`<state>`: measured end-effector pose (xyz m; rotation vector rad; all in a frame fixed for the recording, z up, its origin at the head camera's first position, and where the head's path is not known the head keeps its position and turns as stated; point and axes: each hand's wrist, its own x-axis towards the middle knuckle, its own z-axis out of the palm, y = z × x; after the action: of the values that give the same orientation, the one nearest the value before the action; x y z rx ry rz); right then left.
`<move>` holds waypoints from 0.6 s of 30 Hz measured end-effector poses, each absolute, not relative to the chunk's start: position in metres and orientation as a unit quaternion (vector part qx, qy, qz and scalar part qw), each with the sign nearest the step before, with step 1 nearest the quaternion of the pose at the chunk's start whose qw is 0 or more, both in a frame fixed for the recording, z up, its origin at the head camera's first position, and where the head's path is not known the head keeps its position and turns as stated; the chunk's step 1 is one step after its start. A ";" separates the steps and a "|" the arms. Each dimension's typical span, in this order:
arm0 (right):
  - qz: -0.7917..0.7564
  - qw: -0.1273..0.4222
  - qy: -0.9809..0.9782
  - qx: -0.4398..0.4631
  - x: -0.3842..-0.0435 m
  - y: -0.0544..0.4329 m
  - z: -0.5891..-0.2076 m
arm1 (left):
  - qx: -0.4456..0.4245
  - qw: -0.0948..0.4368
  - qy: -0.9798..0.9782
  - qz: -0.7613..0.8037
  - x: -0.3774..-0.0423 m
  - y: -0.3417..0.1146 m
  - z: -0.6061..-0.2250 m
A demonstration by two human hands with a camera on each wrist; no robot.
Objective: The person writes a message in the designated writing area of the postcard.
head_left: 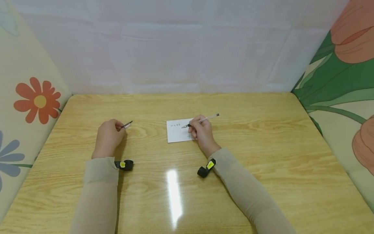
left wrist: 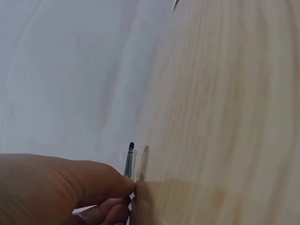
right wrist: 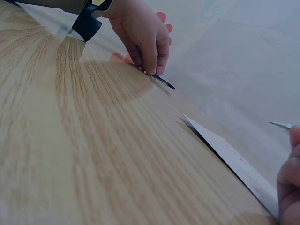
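Note:
My left hand (head_left: 108,136) pinches a clear pen cap with a black clip (head_left: 127,124) between thumb and fingers, low over the table to the left of the card. In the left wrist view the cap (left wrist: 130,161) points up past the thumb tip. My right hand (head_left: 204,136) holds a slim clear gel pen (head_left: 209,117) in a writing grip. Its metal tip hovers over a small white card (head_left: 175,134) that bears a short row of dark handwriting near its top. The hand covers the card's right side. In the right wrist view, the pen tip (right wrist: 280,125) stands above the card's surface.
Card and hands are on a glossy wood-grain table (head_left: 152,198) with a bright light reflection in front. A white cloth (head_left: 187,55) hangs behind its far edge. Flower-patterned panels (head_left: 17,65) flank both sides. Each wrist wears a small black camera.

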<state>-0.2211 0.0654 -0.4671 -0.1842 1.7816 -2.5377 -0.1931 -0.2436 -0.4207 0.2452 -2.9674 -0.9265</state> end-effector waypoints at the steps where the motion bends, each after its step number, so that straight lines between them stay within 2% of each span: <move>1: -0.816 0.018 0.574 -0.060 -0.221 0.065 -0.467 | 0.076 0.013 -0.952 -0.297 -0.193 -0.244 -0.421; 18: -0.819 0.015 0.571 -0.056 -0.221 0.064 -0.467 | 0.057 0.019 -0.955 -0.291 -0.193 -0.241 -0.420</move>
<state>-0.2215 0.0645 -0.4667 -0.1748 1.7761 -2.5492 -0.1925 -0.2406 -0.4204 0.1776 -2.9627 -0.9040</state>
